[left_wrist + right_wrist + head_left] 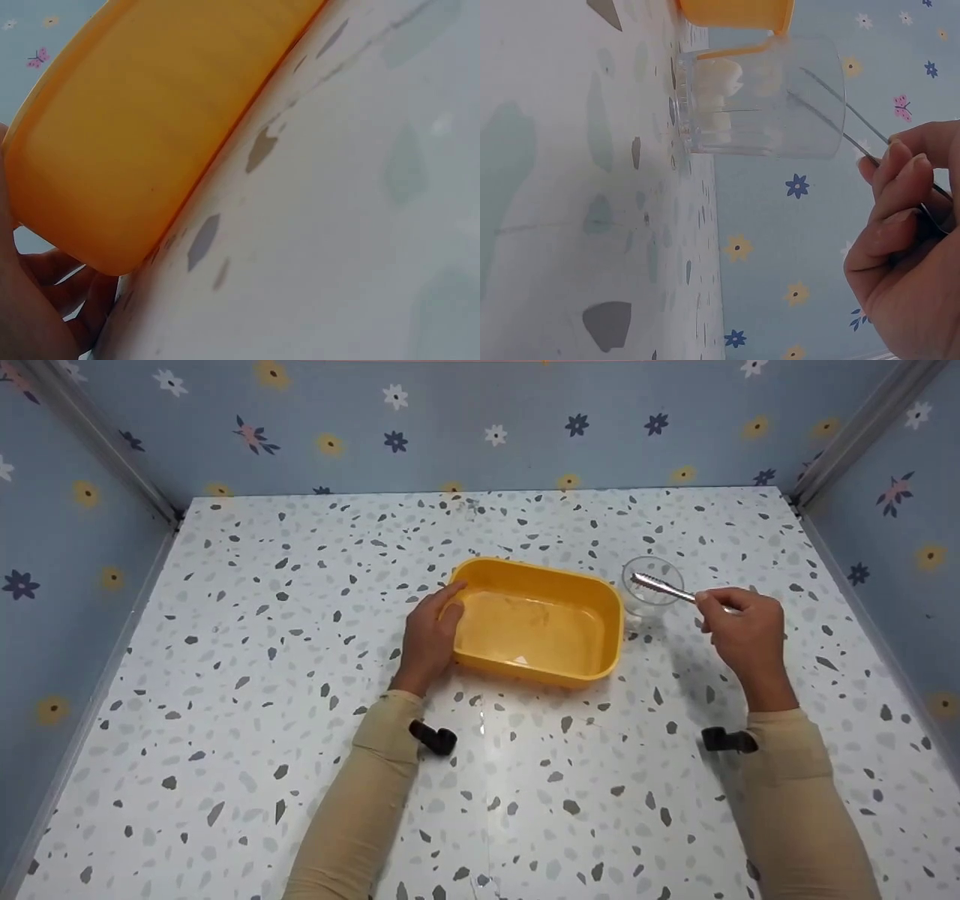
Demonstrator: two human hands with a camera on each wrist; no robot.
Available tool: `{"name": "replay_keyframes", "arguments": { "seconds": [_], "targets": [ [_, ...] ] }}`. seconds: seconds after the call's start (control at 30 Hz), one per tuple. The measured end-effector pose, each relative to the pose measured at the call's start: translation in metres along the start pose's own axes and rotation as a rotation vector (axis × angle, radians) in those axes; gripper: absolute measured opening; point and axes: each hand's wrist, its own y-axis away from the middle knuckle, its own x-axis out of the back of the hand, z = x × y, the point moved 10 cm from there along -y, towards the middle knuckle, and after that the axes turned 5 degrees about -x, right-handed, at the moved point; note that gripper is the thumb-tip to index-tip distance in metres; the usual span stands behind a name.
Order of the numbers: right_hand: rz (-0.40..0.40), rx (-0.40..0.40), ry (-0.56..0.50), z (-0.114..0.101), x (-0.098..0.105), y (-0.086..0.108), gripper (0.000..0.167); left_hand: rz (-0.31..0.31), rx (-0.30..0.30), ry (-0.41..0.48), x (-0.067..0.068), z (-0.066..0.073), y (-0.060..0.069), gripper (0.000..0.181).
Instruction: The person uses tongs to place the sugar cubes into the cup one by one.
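My left hand [429, 639] grips the left end of a yellow plastic tub [616, 630], thumb at the rim and fingers around the outer side. The left wrist view shows the tub's side wall [142, 142] close up, fingers curled by its corner. Metal tongs [667, 588] are pinched in my right hand [746, 630]. Their slightly parted tips show through the upper wall of a clear glass [810, 135], with nothing between them. Several whitish pieces [718, 79] lie at the bottom of the glass, which stands upright just right of the tub.
A white speckled tabletop [247, 735] lies under everything. Blue flowered panels [480, 405] enclose it at the back and both sides, with metal posts [112, 442] at the back corners. Small black mounts [435, 737] sit on both sleeves.
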Motion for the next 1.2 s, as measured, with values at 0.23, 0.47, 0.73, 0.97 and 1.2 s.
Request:
{"name": "replay_keyframes", "arguments": {
  "seconds": [0.23, 0.47, 0.73, 0.97, 1.2],
  "targets": [
    [-0.002, -0.002, -0.003, 0.000, -0.002, 0.000, 0.030, 0.009, -0.021, 0.009, 0.001, 0.001, 0.000, 0.046],
    [-0.023, -0.033, -0.039, 0.002, -0.004, -0.001, 0.030, 0.020, -0.021, 0.007, 0.004, 0.001, 0.002, 0.045],
    [0.005, -0.075, -0.084, 0.000, 0.009, 0.005, 0.027, 0.013, -0.049, 0.036, 0.001, 0.005, 0.000, 0.044],
    [0.023, -0.033, -0.068, -0.005, 0.018, 0.016, 0.028, 0.013, -0.028, 0.048, 0.002, 0.001, 0.000, 0.045],
    [0.009, -0.048, -0.051, 0.001, 0.026, 0.028, 0.026, 0.003, -0.031, 0.036, 0.003, 0.002, 0.002, 0.045]
  ]
}}
